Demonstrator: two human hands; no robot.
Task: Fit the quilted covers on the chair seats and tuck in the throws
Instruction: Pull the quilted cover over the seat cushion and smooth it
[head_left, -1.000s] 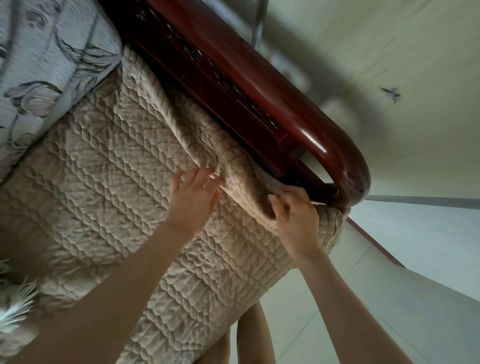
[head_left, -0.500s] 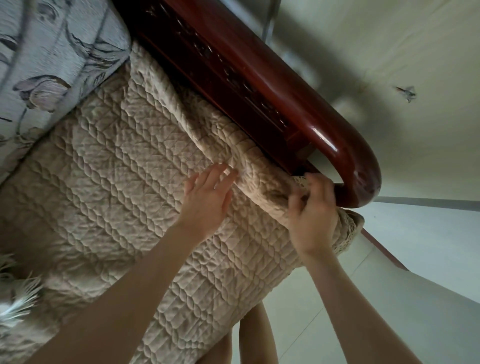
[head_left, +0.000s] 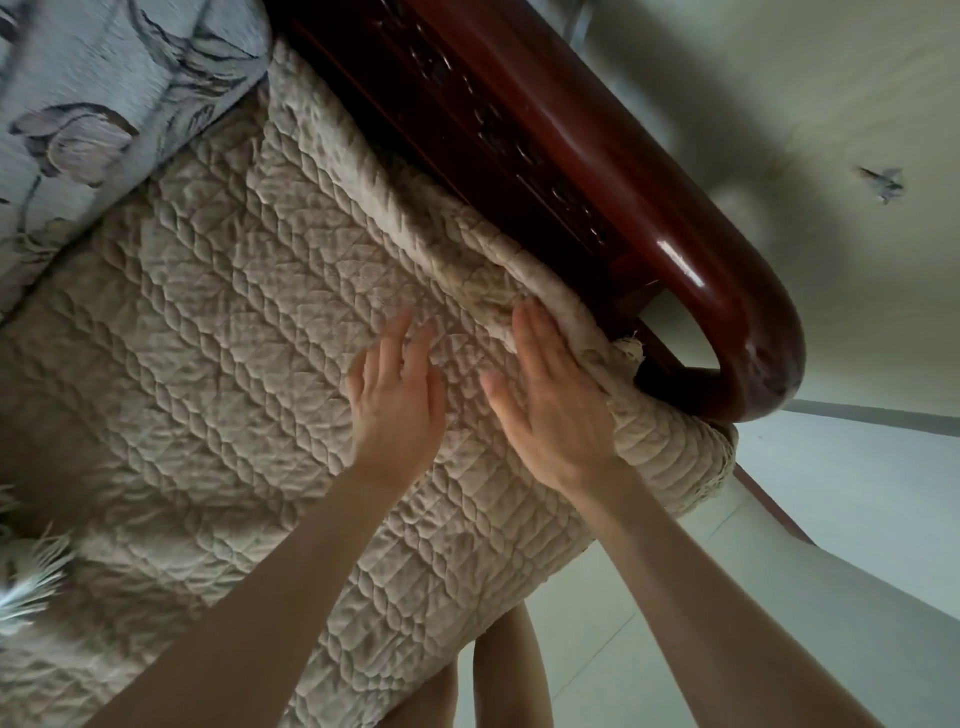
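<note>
A beige quilted cover (head_left: 218, 332) lies over the chair seat and fills most of the view. Its right edge bunches into a rolled fold (head_left: 467, 244) against the dark red wooden armrest (head_left: 649, 223). My left hand (head_left: 397, 400) lies flat on the cover with straight fingers, just left of the fold. My right hand (head_left: 556, 400) is also flat, palm down, its fingers pressing on the fold beside the armrest. A frayed fringe (head_left: 631, 353) of the cover sticks out under the armrest's curved end.
A grey floral cushion (head_left: 104, 104) rests at the upper left against the cover. Pale feathery tassels (head_left: 26, 582) show at the left edge. Light tiled floor (head_left: 831, 519) and my bare legs (head_left: 498, 675) lie beyond the seat's front corner.
My right hand has let go of the pinched cover edge and now lies flat on the fold. My left hand slid slightly right and stays flat.
</note>
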